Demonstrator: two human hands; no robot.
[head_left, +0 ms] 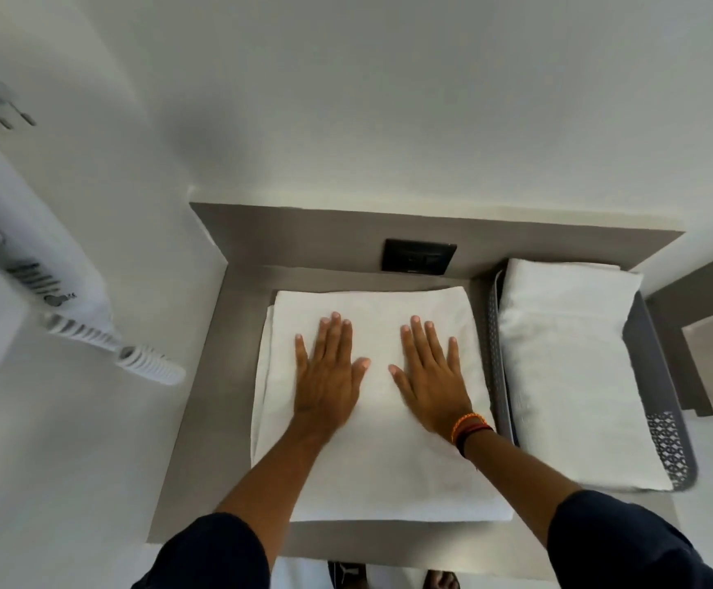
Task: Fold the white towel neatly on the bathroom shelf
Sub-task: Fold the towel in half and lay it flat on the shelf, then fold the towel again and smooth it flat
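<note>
A white towel lies folded into a thick rectangle on the grey shelf, filling most of its left half. My left hand rests flat on the towel's upper left part, fingers spread, palm down. My right hand lies flat beside it on the upper right part, with a beaded bracelet at the wrist. Both hands press on the cloth and grip nothing.
A grey perforated basket holding another folded white towel stands right of the towel. A black socket plate sits on the back wall of the niche. A white wall-mounted hair dryer with a coiled cord hangs at the left.
</note>
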